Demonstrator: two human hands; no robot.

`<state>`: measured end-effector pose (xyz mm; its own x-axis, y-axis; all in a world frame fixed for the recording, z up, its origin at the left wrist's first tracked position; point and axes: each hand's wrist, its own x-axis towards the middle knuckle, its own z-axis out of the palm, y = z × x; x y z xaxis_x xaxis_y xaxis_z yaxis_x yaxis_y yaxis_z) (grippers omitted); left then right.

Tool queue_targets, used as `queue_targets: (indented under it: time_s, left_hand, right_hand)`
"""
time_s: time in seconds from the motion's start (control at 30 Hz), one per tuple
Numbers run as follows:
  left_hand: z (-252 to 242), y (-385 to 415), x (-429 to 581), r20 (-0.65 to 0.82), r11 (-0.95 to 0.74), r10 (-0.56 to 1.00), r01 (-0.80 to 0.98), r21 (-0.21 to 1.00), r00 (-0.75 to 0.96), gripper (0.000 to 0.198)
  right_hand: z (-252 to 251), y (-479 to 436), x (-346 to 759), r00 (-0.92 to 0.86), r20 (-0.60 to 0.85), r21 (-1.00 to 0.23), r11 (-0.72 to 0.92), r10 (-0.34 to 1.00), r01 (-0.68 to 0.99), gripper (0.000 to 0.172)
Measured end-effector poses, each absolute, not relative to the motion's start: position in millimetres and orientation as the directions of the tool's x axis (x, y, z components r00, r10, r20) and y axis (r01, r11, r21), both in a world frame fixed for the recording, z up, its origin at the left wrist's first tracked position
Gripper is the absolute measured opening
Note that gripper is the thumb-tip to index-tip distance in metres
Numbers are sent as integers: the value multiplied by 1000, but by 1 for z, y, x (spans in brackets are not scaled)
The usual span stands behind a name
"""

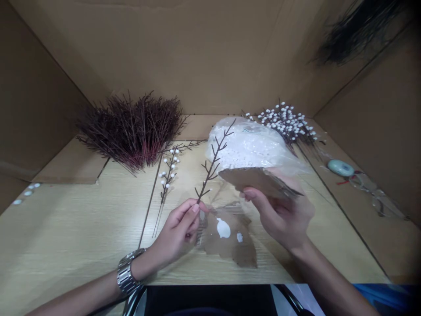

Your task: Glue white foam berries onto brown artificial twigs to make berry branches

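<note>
My left hand (184, 221), with a metal watch on its wrist, pinches the lower end of a bare brown artificial twig (213, 162), which points up and to the right. In my right hand (279, 215) is a folded or bent piece of cardboard (256, 179), the thumb lying along its near edge; the hand is a little blurred. Below and between both hands, a flat cardboard scrap (215, 241) lies on the table with a white blob (223, 228), which looks like glue. Behind the held cardboard sits a clear plastic bag (253, 145) of small white pieces.
A large pile of bare brown twigs (131, 129) stands back left. Twigs with white berries (286, 120) are heaped back right; one berry twig (168, 175) lies left of centre. Glasses (375, 193) and a pale green oval object (341, 167) lie right. Cardboard walls (197, 57) enclose the table.
</note>
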<state>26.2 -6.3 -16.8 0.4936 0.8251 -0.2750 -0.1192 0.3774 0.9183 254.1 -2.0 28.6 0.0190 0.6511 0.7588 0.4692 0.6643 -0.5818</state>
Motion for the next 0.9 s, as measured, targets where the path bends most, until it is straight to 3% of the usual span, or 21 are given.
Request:
queue_targets:
  time_s: [0.13,0.27,0.4,0.63,0.9]
  left_hand:
    - [-17,-6,26,-271,394,824,-162,905,497,28]
    - [-18,-7,26,-285,401,835,-166,901,470,28]
    - [-18,-8,26,-280,374,854,-144,916,439,26]
    - [-20,-9,25,-249,358,856,-171,918,454,24]
    - [-20,-9,25,-225,321,857,-138,937,463,26]
  right_hand:
    - [44,-1,264,-144,773,-469,710,617,526,36]
    - [48,-1,273,-372,729,-283,748,574,600,39]
    - [39,2,277,-493,698,-153,781,520,606,40]
    - [31,0,272,-454,773,-35,745,443,667,49]
    - [30,-2,265,-427,803,-26,740,416,672,47]
